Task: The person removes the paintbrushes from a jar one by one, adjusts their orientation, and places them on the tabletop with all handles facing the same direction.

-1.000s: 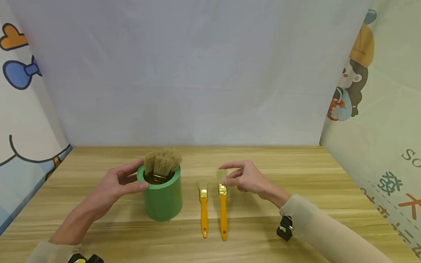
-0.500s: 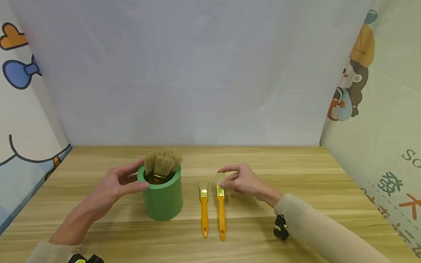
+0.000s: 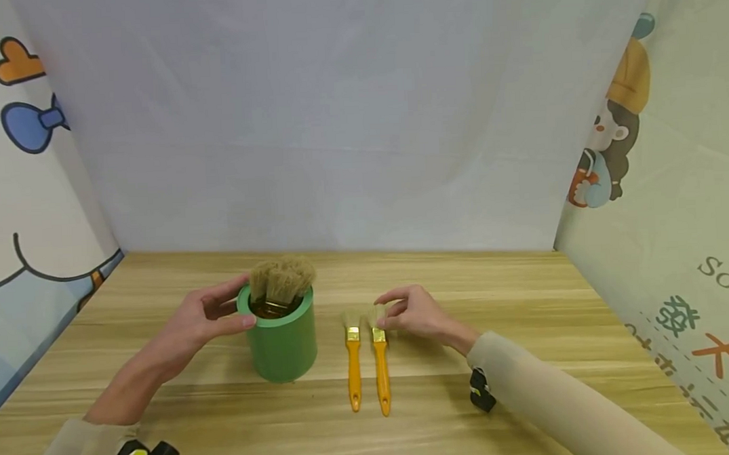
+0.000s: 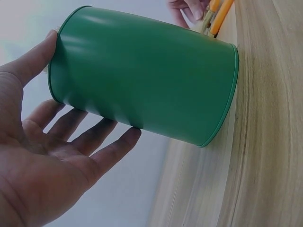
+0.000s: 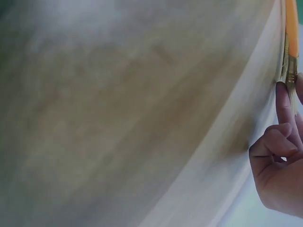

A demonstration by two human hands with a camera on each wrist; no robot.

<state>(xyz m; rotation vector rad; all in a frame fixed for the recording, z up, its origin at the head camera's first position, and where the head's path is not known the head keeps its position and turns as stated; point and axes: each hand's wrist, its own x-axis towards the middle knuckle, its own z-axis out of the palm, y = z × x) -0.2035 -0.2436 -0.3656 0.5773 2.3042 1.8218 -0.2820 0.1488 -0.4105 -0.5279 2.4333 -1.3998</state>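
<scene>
A green cylindrical pot stands upright on the table, with several bristle brushes sticking up out of it. My left hand holds the pot from its left side, thumb at the rim and fingers along the wall, as the left wrist view shows. To the right of the pot lie two paintbrushes with orange handles, bristles pointing away from me. The right-hand paintbrush is pinched at its bristle end by my right hand, which partly covers the bristles. The left-hand paintbrush lies close beside it, untouched.
The wooden table ends at a pale cloth backdrop. Printed cloths hang at both sides. A black wrist camera sits on each forearm.
My right hand has moved left with the pinched paintbrush, laying it down nearer the other one. The left hand and the pot have stayed put.
</scene>
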